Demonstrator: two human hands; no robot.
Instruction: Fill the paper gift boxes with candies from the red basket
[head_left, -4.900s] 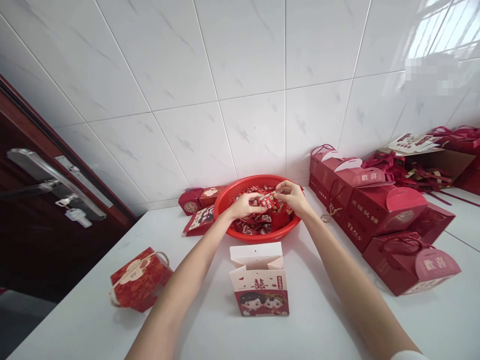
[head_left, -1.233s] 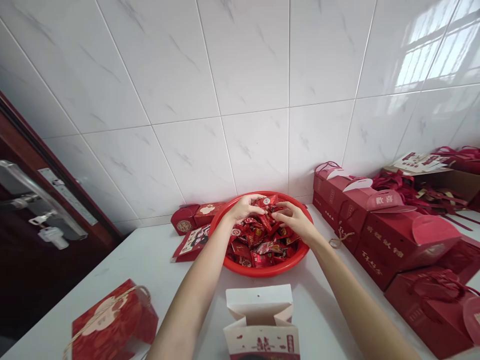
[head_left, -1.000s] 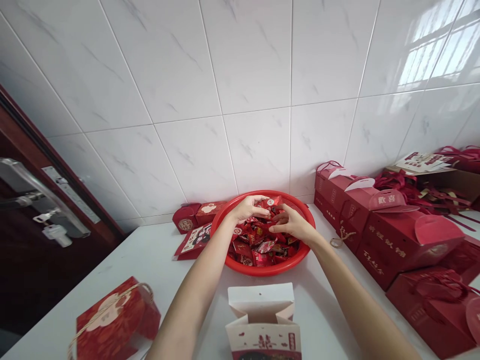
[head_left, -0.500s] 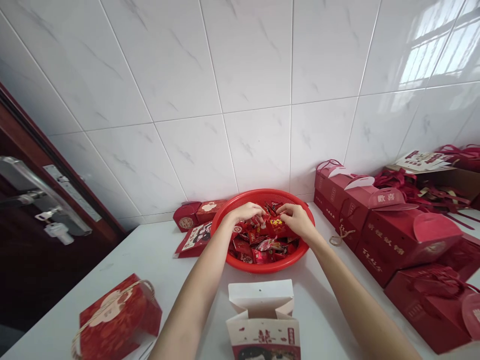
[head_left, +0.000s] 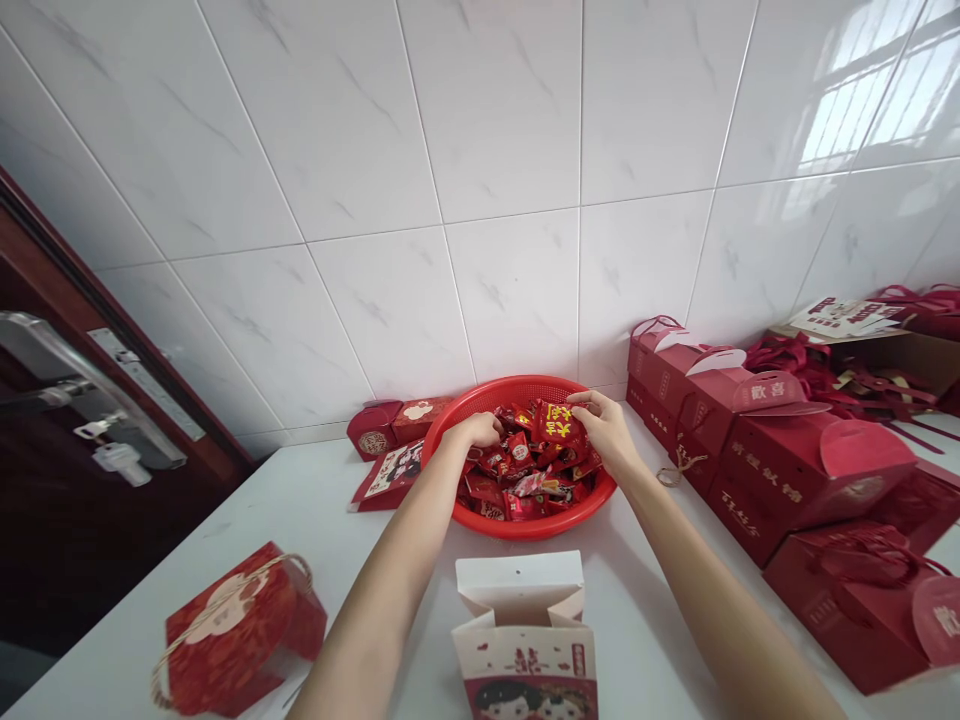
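Observation:
A red plastic basket [head_left: 517,532] holds many wrapped sweets [head_left: 525,505], mostly in red wrappers. Over its right side, my right hand [head_left: 606,432] pinches the edge of a red packet [head_left: 556,422] with gold characters. My left hand [head_left: 478,430] reaches into the basket's left side, its fingers curled down among the sweets; whatever they grip is hidden. In front of the basket stands an open paper gift box [head_left: 525,650], white inside, with two cartoon figures on its front.
Red gift boxes [head_left: 780,480] line the right side of the table. A rope-handled red box [head_left: 240,630] is at the front left. Small red boxes [head_left: 397,425] and a flat printed box [head_left: 390,475] lie left of the basket. Behind is a tiled wall [head_left: 517,290]; a door [head_left: 82,480] is at left.
My hands have moved apart. The red packet now shows its gold lettering upright in my right hand, while my left hand has shifted left and lower into the sweets.

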